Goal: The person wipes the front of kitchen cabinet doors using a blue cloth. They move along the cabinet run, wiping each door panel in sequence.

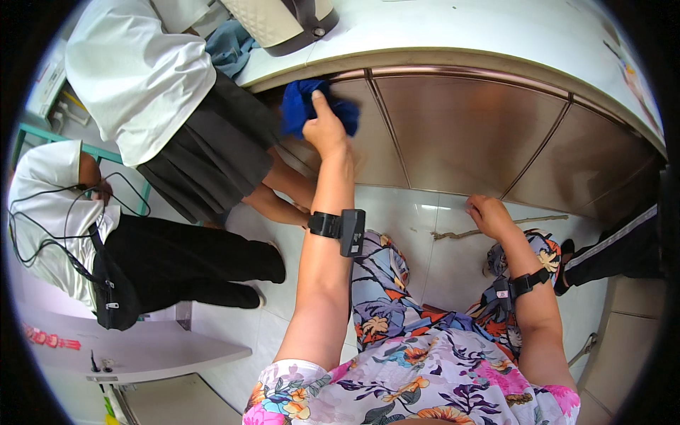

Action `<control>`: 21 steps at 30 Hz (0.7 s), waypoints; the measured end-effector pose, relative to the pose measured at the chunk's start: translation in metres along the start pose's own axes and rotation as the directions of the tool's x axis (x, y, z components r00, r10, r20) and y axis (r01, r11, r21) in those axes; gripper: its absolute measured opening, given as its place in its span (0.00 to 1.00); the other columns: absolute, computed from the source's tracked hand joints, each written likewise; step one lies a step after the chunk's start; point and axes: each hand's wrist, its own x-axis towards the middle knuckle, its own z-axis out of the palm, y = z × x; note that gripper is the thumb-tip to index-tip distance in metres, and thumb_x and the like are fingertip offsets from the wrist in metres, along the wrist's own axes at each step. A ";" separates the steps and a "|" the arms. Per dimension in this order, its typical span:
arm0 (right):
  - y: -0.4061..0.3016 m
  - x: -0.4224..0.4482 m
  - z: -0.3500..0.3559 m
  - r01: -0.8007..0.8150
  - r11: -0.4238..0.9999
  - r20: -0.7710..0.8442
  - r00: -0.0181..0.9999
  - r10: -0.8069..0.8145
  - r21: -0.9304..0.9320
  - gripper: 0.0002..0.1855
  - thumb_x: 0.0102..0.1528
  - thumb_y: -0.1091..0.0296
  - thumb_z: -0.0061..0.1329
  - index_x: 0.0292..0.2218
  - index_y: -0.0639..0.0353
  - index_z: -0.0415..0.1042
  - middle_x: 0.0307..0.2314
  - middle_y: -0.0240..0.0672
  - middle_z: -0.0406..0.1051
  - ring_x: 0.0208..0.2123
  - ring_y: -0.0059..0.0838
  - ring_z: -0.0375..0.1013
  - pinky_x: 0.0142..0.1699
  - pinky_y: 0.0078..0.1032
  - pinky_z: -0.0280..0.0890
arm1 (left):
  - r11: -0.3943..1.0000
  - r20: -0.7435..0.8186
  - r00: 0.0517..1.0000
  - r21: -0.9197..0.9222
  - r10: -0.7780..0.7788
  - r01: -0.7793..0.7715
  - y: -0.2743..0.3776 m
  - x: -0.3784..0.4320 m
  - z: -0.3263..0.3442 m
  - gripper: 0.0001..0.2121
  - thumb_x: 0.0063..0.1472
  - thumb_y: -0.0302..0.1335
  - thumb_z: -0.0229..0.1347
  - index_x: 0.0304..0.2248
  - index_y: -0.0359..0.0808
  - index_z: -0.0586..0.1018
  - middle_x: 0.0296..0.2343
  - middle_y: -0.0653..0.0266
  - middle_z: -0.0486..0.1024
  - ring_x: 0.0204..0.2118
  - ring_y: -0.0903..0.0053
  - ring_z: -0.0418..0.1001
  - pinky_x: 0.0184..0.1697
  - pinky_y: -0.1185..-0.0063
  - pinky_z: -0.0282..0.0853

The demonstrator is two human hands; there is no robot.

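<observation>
My left hand (325,127) grips a blue cloth (297,106), thumb uppermost, in front of the glossy brown cabinet doors (467,122) near their upper left end. Part of the cloth spreads out past the fingers and is blurred. Whether it touches the door cannot be told. Lower down on the right, my right hand (490,217) hangs over the tiled floor with its fingers loosely curled and nothing seen in them. A thin wooden stick (457,235) lies on the floor beneath that hand. Each forearm wears a black strap with a small device.
Above the doors runs a white countertop (425,26) with a cream and dark appliance (276,24) and a grey-blue cloth (229,48). Two people in white tops stand at the left, one close beside my left arm. At the right edge is another person's dark trouser leg (611,249).
</observation>
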 end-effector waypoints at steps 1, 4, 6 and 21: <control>0.000 -0.002 0.000 -0.026 1.000 0.021 0.999 0.026 0.001 0.11 0.54 0.67 0.49 0.37 0.63 0.73 0.34 0.49 0.74 0.37 0.53 0.72 0.42 0.41 0.67 | 0.991 -0.036 0.999 0.136 -0.001 0.006 0.002 0.010 -0.004 0.15 0.60 0.32 0.56 0.31 0.23 0.78 0.28 0.63 0.76 0.27 0.80 0.69 0.33 0.78 0.68; 0.001 -0.005 0.000 -0.017 0.999 0.067 0.998 0.019 -0.034 0.11 0.54 0.67 0.50 0.37 0.63 0.73 0.34 0.49 0.74 0.38 0.52 0.72 0.42 0.42 0.66 | 0.883 -0.026 0.970 0.421 0.241 -0.208 -0.007 0.041 -0.002 0.19 0.59 0.34 0.55 0.28 0.19 0.77 0.28 0.45 0.77 0.30 0.63 0.74 0.37 0.70 0.68; 0.002 -0.007 -0.002 -0.047 0.999 0.113 0.992 0.050 -0.024 0.11 0.54 0.67 0.50 0.38 0.63 0.73 0.34 0.49 0.74 0.38 0.52 0.72 0.43 0.42 0.66 | 0.839 0.065 0.933 0.418 0.355 -0.348 -0.017 0.057 -0.002 0.18 0.58 0.34 0.54 0.31 0.21 0.77 0.31 0.38 0.76 0.36 0.55 0.74 0.41 0.68 0.66; 0.010 -0.005 0.005 -0.084 0.991 0.220 0.970 0.105 -0.100 0.14 0.53 0.63 0.52 0.39 0.61 0.73 0.34 0.48 0.74 0.38 0.52 0.72 0.43 0.42 0.67 | 0.773 0.428 0.736 0.124 0.524 -0.622 -0.026 -0.015 0.017 0.22 0.49 0.21 0.56 0.46 0.29 0.67 0.42 0.49 0.66 0.47 0.57 0.66 0.54 0.70 0.59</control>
